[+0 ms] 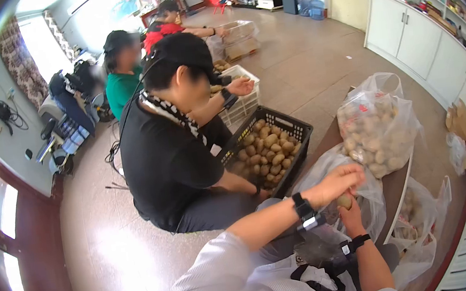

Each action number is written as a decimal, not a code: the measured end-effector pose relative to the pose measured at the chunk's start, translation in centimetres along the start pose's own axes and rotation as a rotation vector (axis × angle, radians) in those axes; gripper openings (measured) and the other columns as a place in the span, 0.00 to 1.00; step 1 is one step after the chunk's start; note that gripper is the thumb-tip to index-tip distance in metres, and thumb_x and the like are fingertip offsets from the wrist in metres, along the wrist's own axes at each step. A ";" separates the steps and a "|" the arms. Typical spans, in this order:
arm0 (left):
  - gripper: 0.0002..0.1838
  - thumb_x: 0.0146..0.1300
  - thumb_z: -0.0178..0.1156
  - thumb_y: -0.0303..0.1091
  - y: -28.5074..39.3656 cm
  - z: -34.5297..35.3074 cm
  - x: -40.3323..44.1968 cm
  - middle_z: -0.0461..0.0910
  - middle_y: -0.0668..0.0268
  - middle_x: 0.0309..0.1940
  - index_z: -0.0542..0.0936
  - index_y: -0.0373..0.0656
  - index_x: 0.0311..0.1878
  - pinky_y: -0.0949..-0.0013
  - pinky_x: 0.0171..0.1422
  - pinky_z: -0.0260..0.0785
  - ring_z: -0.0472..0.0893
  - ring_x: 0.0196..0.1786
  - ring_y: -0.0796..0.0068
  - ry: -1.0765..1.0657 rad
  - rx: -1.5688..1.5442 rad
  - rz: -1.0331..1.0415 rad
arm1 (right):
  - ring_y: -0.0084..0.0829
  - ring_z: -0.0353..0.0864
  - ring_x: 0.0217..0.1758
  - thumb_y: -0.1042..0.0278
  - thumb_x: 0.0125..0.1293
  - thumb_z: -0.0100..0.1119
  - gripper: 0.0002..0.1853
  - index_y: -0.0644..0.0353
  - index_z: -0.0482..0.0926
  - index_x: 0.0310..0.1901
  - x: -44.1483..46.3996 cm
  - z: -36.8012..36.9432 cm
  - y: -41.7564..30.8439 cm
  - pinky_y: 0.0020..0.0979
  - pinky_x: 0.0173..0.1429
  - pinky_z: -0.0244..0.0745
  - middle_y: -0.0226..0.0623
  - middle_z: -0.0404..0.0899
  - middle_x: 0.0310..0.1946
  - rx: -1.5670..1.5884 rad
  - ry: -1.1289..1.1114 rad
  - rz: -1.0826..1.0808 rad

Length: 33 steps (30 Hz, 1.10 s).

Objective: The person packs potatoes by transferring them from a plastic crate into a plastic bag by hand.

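Note:
My right hand [352, 218] is wrapped round a small brown potato [344, 201], held up in front of my lap. Just above it, my left hand [338, 185] is closed with its fingers curled; what they grip, if anything, is hidden. Both wrists wear black straps with small devices. Beyond my hands stands a clear plastic bag [377, 123] full of potatoes. Another thin, crumpled plastic bag [327, 166] lies behind and beside my hands.
A person in black [171, 158] squats at my left, reaching to a black crate [283, 118] of potatoes. Past them are a white crate [246, 74] and other people. More bagged potatoes [416, 211] stand at my right, near white cabinets [413, 33].

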<state>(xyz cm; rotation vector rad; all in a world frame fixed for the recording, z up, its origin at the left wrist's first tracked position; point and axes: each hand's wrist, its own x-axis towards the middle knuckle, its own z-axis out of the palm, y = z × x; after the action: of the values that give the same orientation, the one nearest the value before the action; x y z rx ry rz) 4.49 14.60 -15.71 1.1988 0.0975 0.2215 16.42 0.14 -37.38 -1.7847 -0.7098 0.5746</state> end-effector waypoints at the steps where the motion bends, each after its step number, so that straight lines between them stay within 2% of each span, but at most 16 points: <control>1: 0.13 0.67 0.60 0.43 -1.6 -1.7 0.7 0.75 0.73 0.30 0.78 0.42 0.38 0.76 0.36 0.67 0.73 0.32 0.84 0.020 -0.005 0.000 | 0.21 0.72 0.23 0.70 0.64 0.60 0.19 0.61 0.73 0.56 -0.2 0.1 -1.7 0.25 0.27 0.70 0.29 0.75 0.32 0.101 -0.037 0.093; 3: 0.15 0.68 0.59 0.45 -5.1 -4.7 1.6 0.74 0.74 0.28 0.79 0.41 0.40 0.78 0.32 0.64 0.71 0.28 0.85 0.275 0.120 -0.176 | 0.21 0.72 0.24 0.68 0.64 0.60 0.17 0.61 0.73 0.54 -0.7 -0.1 -5.9 0.25 0.27 0.69 0.30 0.75 0.33 0.115 -0.084 0.167; 4: 0.15 0.68 0.59 0.45 -6.9 -5.9 2.0 0.74 0.74 0.28 0.79 0.41 0.40 0.78 0.32 0.64 0.71 0.28 0.85 0.293 0.105 -0.188 | 0.21 0.72 0.25 0.66 0.65 0.60 0.16 0.61 0.72 0.52 -1.0 -0.3 -7.4 0.25 0.28 0.69 0.31 0.76 0.34 0.131 -0.114 0.240; 6: 0.16 0.69 0.59 0.47 -9.4 -8.1 2.1 0.74 0.73 0.28 0.79 0.41 0.42 0.76 0.28 0.63 0.70 0.26 0.83 0.320 0.427 0.006 | 0.19 0.70 0.22 0.63 0.67 0.60 0.15 0.60 0.73 0.50 -1.1 0.1 -8.9 0.24 0.25 0.66 0.28 0.74 0.30 0.156 -0.134 0.242; 7: 0.21 0.68 0.58 0.52 -10.1 -9.0 2.2 0.75 0.72 0.29 0.78 0.41 0.46 0.73 0.24 0.63 0.72 0.26 0.80 0.325 0.432 -0.077 | 0.18 0.70 0.22 0.62 0.67 0.59 0.15 0.59 0.73 0.50 -1.0 0.2 -10.0 0.23 0.25 0.66 0.28 0.74 0.30 0.180 -0.166 0.231; 8: 0.21 0.68 0.58 0.52 -9.0 -9.0 1.5 0.75 0.72 0.29 0.78 0.41 0.46 0.73 0.24 0.63 0.72 0.26 0.80 0.337 0.426 -0.083 | 0.17 0.70 0.22 0.61 0.67 0.59 0.15 0.59 0.73 0.50 -0.7 0.4 -10.6 0.23 0.25 0.65 0.27 0.74 0.29 0.205 -0.188 0.214; 10: 0.26 0.67 0.58 0.57 -5.9 -7.8 0.4 0.77 0.68 0.32 0.78 0.41 0.50 0.71 0.25 0.67 0.75 0.29 0.78 0.307 0.469 -0.374 | 0.16 0.70 0.23 0.59 0.68 0.59 0.15 0.59 0.73 0.49 0.2 1.3 -10.2 0.22 0.25 0.65 0.27 0.74 0.28 0.266 -0.204 0.186; 11: 0.26 0.67 0.58 0.57 -6.0 -7.9 0.5 0.77 0.68 0.32 0.78 0.41 0.50 0.71 0.25 0.67 0.75 0.29 0.78 0.306 0.468 -0.371 | 0.17 0.71 0.23 0.57 0.69 0.58 0.15 0.60 0.74 0.48 0.6 1.9 -10.6 0.23 0.26 0.65 0.28 0.74 0.27 0.256 -0.211 0.187; 13: 0.28 0.66 0.58 0.60 -6.7 -8.7 0.8 0.79 0.65 0.35 0.77 0.41 0.52 0.70 0.27 0.71 0.79 0.33 0.75 0.259 0.310 -0.410 | 0.18 0.72 0.23 0.56 0.70 0.57 0.16 0.61 0.75 0.48 1.6 2.9 -9.9 0.24 0.26 0.66 0.29 0.74 0.26 0.249 -0.215 0.184; 16: 0.26 0.67 0.58 0.57 -7.7 -10.1 1.3 0.81 0.63 0.35 0.77 0.42 0.51 0.69 0.27 0.74 0.81 0.32 0.71 0.204 0.187 -0.429 | 0.20 0.73 0.24 0.52 0.73 0.53 0.20 0.64 0.77 0.46 3.3 4.6 -8.1 0.27 0.29 0.67 0.31 0.74 0.24 0.049 -0.137 0.015; 18: 0.24 0.67 0.57 0.56 -7.6 -10.7 1.2 0.81 0.63 0.35 0.78 0.42 0.51 0.68 0.27 0.74 0.81 0.31 0.70 0.208 0.120 -0.438 | 0.16 0.65 0.19 0.53 0.75 0.51 0.15 0.57 0.77 0.45 3.7 5.1 -8.5 0.21 0.23 0.60 0.23 0.70 0.22 -0.122 -0.067 -0.227; 19: 0.23 0.68 0.57 0.55 -7.6 -11.0 1.2 0.81 0.63 0.34 0.78 0.42 0.50 0.67 0.26 0.73 0.82 0.30 0.69 0.213 0.052 -0.445 | 0.16 0.65 0.19 0.53 0.75 0.51 0.15 0.57 0.77 0.45 3.7 5.1 -8.6 0.21 0.23 0.60 0.23 0.70 0.22 -0.121 -0.069 -0.225; 21: 0.21 0.69 0.56 0.53 -7.6 -11.6 1.0 0.81 0.63 0.33 0.77 0.43 0.48 0.67 0.26 0.73 0.82 0.29 0.69 0.227 0.025 -0.456 | 0.21 0.70 0.22 0.53 0.76 0.48 0.20 0.66 0.78 0.46 3.2 4.8 -9.9 0.27 0.28 0.64 0.30 0.73 0.21 -0.026 -0.103 -0.084; 26: 0.17 0.71 0.54 0.50 -8.8 -13.7 1.7 0.82 0.62 0.34 0.77 0.43 0.45 0.68 0.23 0.69 0.81 0.27 0.68 0.292 -0.206 -0.408 | 0.18 0.68 0.20 0.56 0.76 0.48 0.18 0.65 0.78 0.44 2.8 3.8 -8.9 0.25 0.25 0.62 0.28 0.72 0.19 0.086 -0.109 0.021; 28: 0.16 0.72 0.53 0.49 -8.4 -14.0 1.5 0.82 0.63 0.35 0.77 0.45 0.45 0.68 0.22 0.66 0.80 0.26 0.67 0.535 -0.341 -0.329 | 0.18 0.67 0.19 0.57 0.76 0.48 0.17 0.65 0.78 0.44 2.4 3.1 -8.1 0.25 0.24 0.62 0.28 0.71 0.19 0.074 -0.113 0.022; 33: 0.16 0.71 0.53 0.48 -9.5 -16.7 1.6 0.81 0.63 0.38 0.76 0.47 0.50 0.64 0.24 0.68 0.79 0.26 0.63 0.778 -0.479 -0.242 | 0.19 0.67 0.17 0.60 0.75 0.50 0.15 0.66 0.78 0.42 1.7 0.7 -3.6 0.24 0.24 0.63 0.28 0.71 0.17 0.072 -0.234 -0.029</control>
<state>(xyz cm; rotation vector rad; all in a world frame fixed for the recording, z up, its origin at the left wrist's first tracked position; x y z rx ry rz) 4.00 26.91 -30.57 0.5632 0.8184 0.4594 16.48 2.69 -34.26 -1.6535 -0.8618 0.7880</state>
